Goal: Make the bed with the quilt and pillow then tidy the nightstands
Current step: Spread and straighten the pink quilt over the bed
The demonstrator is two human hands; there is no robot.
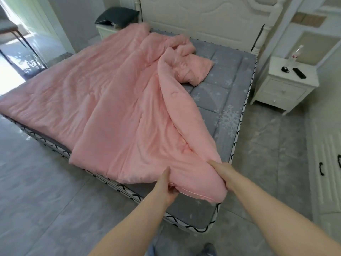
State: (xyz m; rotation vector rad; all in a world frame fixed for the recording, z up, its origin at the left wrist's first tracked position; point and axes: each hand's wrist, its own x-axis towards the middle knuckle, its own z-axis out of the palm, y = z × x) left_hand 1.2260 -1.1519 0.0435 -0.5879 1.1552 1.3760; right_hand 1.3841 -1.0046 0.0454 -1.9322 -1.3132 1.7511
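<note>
A pink quilt (103, 100) lies rumpled over the left and middle of the grey snowflake mattress (227, 100); its right side is folded back in a ridge. At the foot corner my left hand (168, 187) pinches the quilt's piped edge from below. My right hand (224, 174) grips the same corner from the right, fingers tucked into the fabric. A dark grey pillow (116, 15) sits on the left nightstand (103, 31) beside the headboard. The right nightstand (287, 82) carries a clear bottle (295, 54), a black remote (299, 72) and a small black object (285, 69).
A white headboard (201, 21) stands at the far end. Grey tiled floor surrounds the bed. A white wardrobe with black handles (322, 169) lines the right wall. A table frame (22, 43) stands by the bright doorway at the left. My feet show at the bottom.
</note>
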